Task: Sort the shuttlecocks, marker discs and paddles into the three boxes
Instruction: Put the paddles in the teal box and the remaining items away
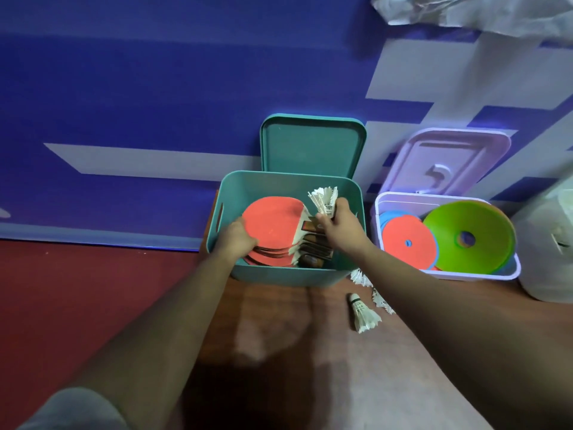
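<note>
Now both our hands are in the teal box at frame centre.
Our left hand grips the stacked paddles inside it; our right hand is clamped on shuttlecocks above them. At centre right, the lilac box holds marker discs.

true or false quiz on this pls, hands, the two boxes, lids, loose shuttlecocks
1. The right hand holds shuttlecocks over the teal box. True.
2. The left hand is away from the paddles. False: it holds them.
3. The lilac box contains marker discs. True.
4. Both boxes are closed. False: the teal lid and lilac lid stand open behind them.
5. Every shuttlecock is boxed. False: a loose shuttlecock lies on the brown surface.
</note>
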`<action>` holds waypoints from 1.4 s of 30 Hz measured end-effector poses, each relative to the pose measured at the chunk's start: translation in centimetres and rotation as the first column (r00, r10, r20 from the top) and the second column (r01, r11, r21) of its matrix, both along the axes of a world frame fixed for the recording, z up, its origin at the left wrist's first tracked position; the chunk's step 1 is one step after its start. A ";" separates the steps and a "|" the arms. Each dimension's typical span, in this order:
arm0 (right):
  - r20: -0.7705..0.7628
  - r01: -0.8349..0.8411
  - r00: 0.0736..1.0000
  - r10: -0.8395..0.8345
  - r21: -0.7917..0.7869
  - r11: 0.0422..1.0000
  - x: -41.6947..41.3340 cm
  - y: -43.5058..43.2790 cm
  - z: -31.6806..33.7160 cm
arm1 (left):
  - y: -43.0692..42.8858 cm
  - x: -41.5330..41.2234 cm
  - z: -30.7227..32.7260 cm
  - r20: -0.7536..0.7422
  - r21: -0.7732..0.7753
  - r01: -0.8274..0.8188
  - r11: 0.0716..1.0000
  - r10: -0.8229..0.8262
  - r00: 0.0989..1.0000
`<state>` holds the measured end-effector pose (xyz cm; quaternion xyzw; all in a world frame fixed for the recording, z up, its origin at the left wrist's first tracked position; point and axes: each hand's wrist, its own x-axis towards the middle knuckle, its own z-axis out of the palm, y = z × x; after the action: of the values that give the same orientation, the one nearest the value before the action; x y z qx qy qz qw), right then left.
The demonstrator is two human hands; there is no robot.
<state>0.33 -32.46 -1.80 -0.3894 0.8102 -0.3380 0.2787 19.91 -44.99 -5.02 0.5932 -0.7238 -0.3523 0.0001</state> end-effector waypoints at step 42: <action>-0.008 -0.210 0.975 0.224 0.317 0.925 -14.9 31.1 -7.7 | 28.9 -12.6 -5.9 -0.142 0.170 0.276 0.946 -0.253 0.957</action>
<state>-14.53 -1.36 -9.54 -0.4348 0.8114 -0.1633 0.3548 7.29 -16.05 -10.96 0.4661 -0.7591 -0.4504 -0.0603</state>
